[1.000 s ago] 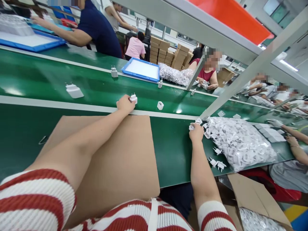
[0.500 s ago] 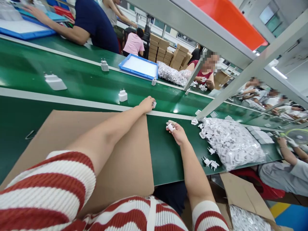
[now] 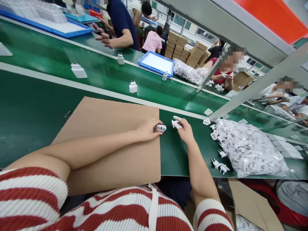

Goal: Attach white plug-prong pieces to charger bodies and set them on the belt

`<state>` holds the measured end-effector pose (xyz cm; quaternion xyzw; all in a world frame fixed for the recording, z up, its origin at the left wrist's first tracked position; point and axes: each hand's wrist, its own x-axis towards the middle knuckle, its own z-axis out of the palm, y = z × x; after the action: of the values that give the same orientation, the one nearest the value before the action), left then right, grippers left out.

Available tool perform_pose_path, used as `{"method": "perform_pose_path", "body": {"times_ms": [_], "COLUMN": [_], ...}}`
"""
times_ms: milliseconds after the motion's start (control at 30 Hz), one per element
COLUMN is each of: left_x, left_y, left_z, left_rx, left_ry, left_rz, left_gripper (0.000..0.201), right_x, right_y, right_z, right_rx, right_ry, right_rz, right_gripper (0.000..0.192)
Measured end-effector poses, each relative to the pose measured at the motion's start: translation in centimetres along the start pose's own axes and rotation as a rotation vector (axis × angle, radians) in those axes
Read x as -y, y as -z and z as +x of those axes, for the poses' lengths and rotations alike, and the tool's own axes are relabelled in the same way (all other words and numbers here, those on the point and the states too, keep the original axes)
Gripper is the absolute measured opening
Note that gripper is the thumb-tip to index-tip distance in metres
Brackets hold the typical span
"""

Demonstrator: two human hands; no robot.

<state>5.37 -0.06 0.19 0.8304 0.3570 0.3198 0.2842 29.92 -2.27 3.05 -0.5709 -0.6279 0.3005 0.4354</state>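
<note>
My left hand (image 3: 152,129) is closed around a white charger housing (image 3: 161,128), its open end facing me with a bit of circuitry showing inside. It is above the right edge of a brown cardboard sheet (image 3: 115,154). A short gap to the right, my right hand (image 3: 185,128) pinches a white plug cap (image 3: 176,124) with pins, a pale covering on a finger. Loose white plug caps (image 3: 220,165) lie on the green table beyond my right forearm, next to a clear bag of plug caps (image 3: 252,147).
Assembled white chargers (image 3: 133,86) stand on the green belt (image 3: 101,77) ahead. Across it are a blue-rimmed tray (image 3: 156,64) and co-workers at their places. A slanted metal post (image 3: 260,73) rises at right, with an orange bin (image 3: 276,19) overhead.
My left hand has come back from the belt's edge toward me with the charger housing, over the cardboard. My right hand still holds the plug cap. The view has turned slightly left.
</note>
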Motion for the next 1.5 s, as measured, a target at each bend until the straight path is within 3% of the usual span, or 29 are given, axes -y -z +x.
{"method": "perform_pose_path", "body": {"times_ms": [167, 233, 533, 1167, 1500], "left_x": [2.0, 2.3, 2.2, 1.8, 1.9], "left_y": [-0.5, -0.6, -0.8, -0.5, -0.6], "left_z": [0.6, 0.7, 0.7, 0.7, 0.7], "left_rx": [-0.018, -0.027, -0.048, -0.056, -0.051], "left_ry": [0.013, -0.011, -0.012, 0.005, -0.002], "left_rz": [-0.105, -0.114, -0.114, -0.111, -0.106], "left_gripper": [0.034, 0.033, 0.027, 0.029, 0.029], "right_x": [3.2, 4.0, 4.6, 3.8, 3.8], "right_y": [-2.4, -3.0, -4.5, -4.4, -4.6], "right_z": [-1.3, -1.7, -1.8, -1.8, -1.7], "right_rx": [0.051, 0.105, 0.161, 0.072, 0.105], "right_ry": [0.271, 0.350, 0.471, 0.455, 0.494], "right_rz": [-0.274, -0.410, -0.821, -0.721, -0.791], "right_gripper": [0.019, 0.023, 0.029, 0.026, 0.024]}}
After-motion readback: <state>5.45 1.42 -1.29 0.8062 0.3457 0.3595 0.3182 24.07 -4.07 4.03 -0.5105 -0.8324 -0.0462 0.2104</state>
